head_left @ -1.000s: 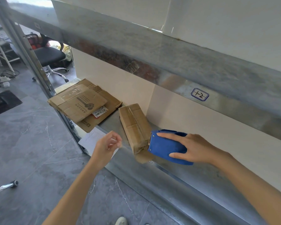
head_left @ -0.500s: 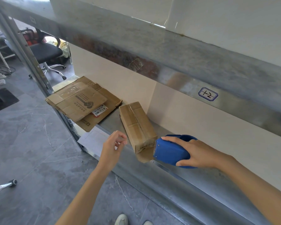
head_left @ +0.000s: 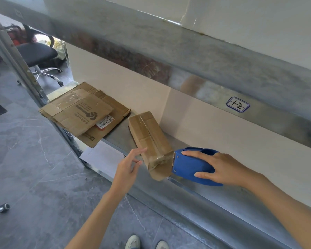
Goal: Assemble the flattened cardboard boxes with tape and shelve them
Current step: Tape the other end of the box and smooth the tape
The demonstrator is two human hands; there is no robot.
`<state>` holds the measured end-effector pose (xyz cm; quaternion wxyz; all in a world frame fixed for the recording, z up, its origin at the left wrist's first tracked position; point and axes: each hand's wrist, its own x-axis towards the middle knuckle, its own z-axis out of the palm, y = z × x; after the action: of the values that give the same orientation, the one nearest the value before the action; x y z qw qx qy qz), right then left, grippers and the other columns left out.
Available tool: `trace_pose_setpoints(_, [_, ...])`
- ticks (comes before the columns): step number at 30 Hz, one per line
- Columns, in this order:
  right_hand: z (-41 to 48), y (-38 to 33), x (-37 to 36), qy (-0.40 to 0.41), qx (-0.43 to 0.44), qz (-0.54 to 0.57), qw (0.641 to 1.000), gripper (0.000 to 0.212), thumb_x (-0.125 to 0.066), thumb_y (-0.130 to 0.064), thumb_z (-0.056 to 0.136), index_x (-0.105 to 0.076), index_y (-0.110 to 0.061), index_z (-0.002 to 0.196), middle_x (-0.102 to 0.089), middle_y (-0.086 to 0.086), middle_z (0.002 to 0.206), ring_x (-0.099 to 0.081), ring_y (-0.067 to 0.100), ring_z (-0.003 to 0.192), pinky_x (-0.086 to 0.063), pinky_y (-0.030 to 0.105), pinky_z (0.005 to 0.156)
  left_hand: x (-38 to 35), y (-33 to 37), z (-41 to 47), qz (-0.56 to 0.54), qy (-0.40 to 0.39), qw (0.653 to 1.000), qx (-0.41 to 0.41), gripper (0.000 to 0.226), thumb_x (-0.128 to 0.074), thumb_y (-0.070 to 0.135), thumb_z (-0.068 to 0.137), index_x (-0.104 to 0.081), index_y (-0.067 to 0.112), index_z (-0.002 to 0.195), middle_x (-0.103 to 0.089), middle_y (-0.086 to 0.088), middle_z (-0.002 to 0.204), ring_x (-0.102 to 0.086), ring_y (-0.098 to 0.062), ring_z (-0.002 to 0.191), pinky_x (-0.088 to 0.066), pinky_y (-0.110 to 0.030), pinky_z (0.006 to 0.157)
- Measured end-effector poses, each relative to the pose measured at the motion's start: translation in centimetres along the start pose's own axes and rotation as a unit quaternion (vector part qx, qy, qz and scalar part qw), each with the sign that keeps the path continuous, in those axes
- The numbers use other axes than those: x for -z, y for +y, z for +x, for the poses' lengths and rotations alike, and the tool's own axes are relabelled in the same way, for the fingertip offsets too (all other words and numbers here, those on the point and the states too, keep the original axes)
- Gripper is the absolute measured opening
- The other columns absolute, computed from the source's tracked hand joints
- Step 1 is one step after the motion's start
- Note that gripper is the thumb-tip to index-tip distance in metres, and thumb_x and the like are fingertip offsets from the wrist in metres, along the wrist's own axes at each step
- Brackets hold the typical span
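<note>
Taping step: right hand (head_left: 223, 168) grips the tape dispenser (head_left: 188, 168) at the near end of the box (head_left: 149, 135) on the shelf (head_left: 223, 200), left hand (head_left: 127, 168) loose-fingered beside it; next, likely severing and smoothing the tape.

Blue-bordered sticker (head_left: 237, 104) on shelf beam (head_left: 196, 56), above right hand (head_left: 223, 168): handwritten, reads roughly "+2". Barcode label (head_left: 105, 122) and handshake logo (head_left: 92, 115) on flattened cardboard (head_left: 74, 121), beyond left hand (head_left: 127, 168): lettering too small to read.
</note>
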<state>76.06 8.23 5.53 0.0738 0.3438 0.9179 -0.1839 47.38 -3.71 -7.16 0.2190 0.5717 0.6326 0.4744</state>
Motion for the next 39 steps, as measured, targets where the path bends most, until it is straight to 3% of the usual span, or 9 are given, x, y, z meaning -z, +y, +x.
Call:
trace_pose_setpoints(4, [0.4,0.8,-1.4,0.013,-0.011,-0.002,1.000,0.071,-0.052,-0.057,0.092,0.002,-0.078,0.133,-0.068,-0.005,0.098,-0.054,0.011,0.082,-0.045,0.026,0.081,-0.9,-1.4,0.1,0.017,-0.013,1.000,-0.015,0.060,-0.055,-0.001,0.096,-0.048,0.049,0.129,-0.057,0.022,0.126,-0.062,-0.012,0.085,-0.045,-0.010,0.077])
trace_pose_setpoints(8, [0.7,0.9,-2.3,0.024,-0.031,0.005,0.999,0.072,-0.050,-0.056,0.094,0.007,-0.078,0.133,-0.066,0.002,0.082,-0.055,0.016,0.078,-0.047,0.029,0.081,-1.3,-2.1,0.7,0.044,-0.028,0.996,-0.079,0.048,-0.049,-0.001,0.099,-0.056,0.032,0.133,-0.047,0.018,0.134,-0.053,-0.008,0.121,-0.046,-0.024,0.095])
trace_pose_setpoints(16, [0.5,0.4,-2.0,0.039,-0.045,-0.023,0.998,0.074,-0.050,-0.057,0.095,0.011,-0.078,0.131,-0.044,-0.007,0.057,-0.043,0.006,0.058,-0.047,0.029,0.079,-0.5,-3.1,2.1,0.118,-0.033,0.984,-0.129,0.038,-0.065,0.008,0.093,-0.065,0.028,0.125,-0.051,0.012,0.135,-0.060,-0.009,0.099,-0.053,-0.039,0.082])
trace_pose_setpoints(20, [0.6,0.3,-2.0,0.031,-0.057,-0.033,0.997,0.073,-0.048,-0.057,0.096,0.012,-0.076,0.133,-0.054,-0.003,0.064,-0.047,0.010,0.061,-0.047,0.028,0.078,0.1,-3.5,3.2,0.168,-0.014,0.970,-0.173,0.031,-0.069,0.019,0.090,-0.068,0.031,0.119,-0.056,0.012,0.135,-0.054,-0.020,0.099,-0.047,-0.043,0.083])
trace_pose_setpoints(24, [0.5,0.3,-1.8,0.026,-0.064,-0.041,0.997,0.072,-0.048,-0.058,0.096,0.011,-0.075,0.134,-0.054,-0.002,0.064,-0.050,0.012,0.061,-0.044,0.024,0.071,0.4,-3.4,4.9,0.117,-0.047,0.970,-0.207,0.024,-0.068,0.008,0.089,-0.074,0.020,0.109,-0.066,0.004,0.121,-0.042,-0.027,0.138,-0.021,-0.045,0.120])
trace_pose_setpoints(28, [0.8,0.2,-1.5,0.026,-0.061,-0.047,0.997,0.071,-0.048,-0.058,0.095,0.008,-0.074,0.136,-0.048,-0.004,0.060,-0.044,0.009,0.055,-0.034,0.021,0.064,1.3,-3.3,5.4,0.066,-0.138,0.972,-0.177,0.026,-0.075,0.016,0.085,-0.072,0.015,0.111,-0.060,-0.002,0.126,-0.040,-0.020,0.141,-0.028,-0.048,0.119])
trace_pose_setpoints(31, [1.0,0.2,-1.4,0.027,-0.058,-0.053,0.997,0.071,-0.048,-0.058,0.095,0.007,-0.074,0.137,-0.047,-0.004,0.059,-0.043,0.009,0.054,-0.033,0.021,0.063,1.8,-3.2,6.0,0.078,-0.154,0.969,-0.175,0.036,-0.072,0.042,0.081,-0.073,0.018,0.108,-0.059,0.000,0.121,-0.041,-0.017,0.139,-0.013,-0.049,0.122])
trace_pose_setpoints(34, [1.1,0.2,-1.4,0.025,-0.056,-0.061,0.996,0.072,-0.048,-0.059,0.094,0.008,-0.075,0.136,-0.047,-0.005,0.060,-0.042,0.007,0.053,-0.031,0.018,0.060,1.8,-3.0,6.7,0.073,-0.169,0.968,-0.170,0.029,-0.072,0.036,0.081,-0.074,0.016,0.102,-0.059,-0.002,0.116,-0.044,-0.018,0.135,-0.025,-0.053,0.118])
trace_pose_setpoints(39, [0.8,0.4,-1.3,0.021,-0.055,-0.068,0.996,0.073,-0.049,-0.059,0.094,0.009,-0.075,0.135,-0.046,-0.005,0.058,-0.041,0.007,0.051,-0.031,0.011,0.057,2.2,-3.3,7.2,0.049,-0.185,0.967,-0.169,0.018,-0.061,0.015,0.092,-0.076,0.017,0.103,-0.059,-0.001,0.115,-0.044,-0.016,0.133,-0.039,-0.027,0.104])
